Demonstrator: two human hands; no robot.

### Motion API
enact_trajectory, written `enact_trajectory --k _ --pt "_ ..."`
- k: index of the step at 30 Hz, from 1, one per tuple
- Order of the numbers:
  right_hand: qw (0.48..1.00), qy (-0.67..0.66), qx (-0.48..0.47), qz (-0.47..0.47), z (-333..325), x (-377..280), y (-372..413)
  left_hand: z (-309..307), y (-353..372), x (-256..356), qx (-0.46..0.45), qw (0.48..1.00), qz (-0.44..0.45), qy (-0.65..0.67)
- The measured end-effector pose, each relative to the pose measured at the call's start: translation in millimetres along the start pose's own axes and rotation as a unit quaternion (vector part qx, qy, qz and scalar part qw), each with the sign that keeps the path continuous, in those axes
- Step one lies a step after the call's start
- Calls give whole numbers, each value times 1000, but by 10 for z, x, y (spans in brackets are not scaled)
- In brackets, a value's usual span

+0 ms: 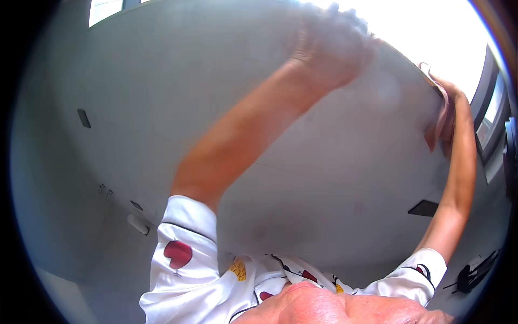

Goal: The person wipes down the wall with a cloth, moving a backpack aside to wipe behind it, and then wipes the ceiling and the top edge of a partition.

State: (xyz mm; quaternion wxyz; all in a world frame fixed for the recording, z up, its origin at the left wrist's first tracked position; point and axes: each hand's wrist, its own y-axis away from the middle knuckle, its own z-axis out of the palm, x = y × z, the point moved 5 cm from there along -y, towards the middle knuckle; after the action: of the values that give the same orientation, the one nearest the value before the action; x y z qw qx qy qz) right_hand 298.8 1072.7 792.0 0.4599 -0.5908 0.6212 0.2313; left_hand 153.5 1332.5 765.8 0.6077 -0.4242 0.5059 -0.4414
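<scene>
My left hand (337,46) is raised at the top of the head view, at the bright edge of a grey surface (302,140). Motion and glare smear its fingers, so I cannot tell whether they grip anything. Farther right, my right hand (449,87) is closed on a pinkish cloth (445,116) at the same edge. The cloth hangs down beside the wrist, against the grey surface. Both arms are stretched out from white short sleeves with a heart print.
Strong light floods in beyond the edge at the upper right, beside a window frame (488,116). Dark rectangular plates (423,208) and a small white rounded fixture (138,224) show on the grey surfaces. A black object (475,272) is at the lower right.
</scene>
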Motion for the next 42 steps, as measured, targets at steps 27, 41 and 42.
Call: enact_trajectory --k 27,41,42 --pt "957 -105 -196 -187 161 156 -297 102 482 -1258 -95 971 26 -220" --pt "878 -137 -392 -240 571 -948 -228 418 63 -801 -69 987 10 -148" --pt "860 -152 -418 -249 459 -1293 -99 153 -435 -951 -90 981 23 -168"
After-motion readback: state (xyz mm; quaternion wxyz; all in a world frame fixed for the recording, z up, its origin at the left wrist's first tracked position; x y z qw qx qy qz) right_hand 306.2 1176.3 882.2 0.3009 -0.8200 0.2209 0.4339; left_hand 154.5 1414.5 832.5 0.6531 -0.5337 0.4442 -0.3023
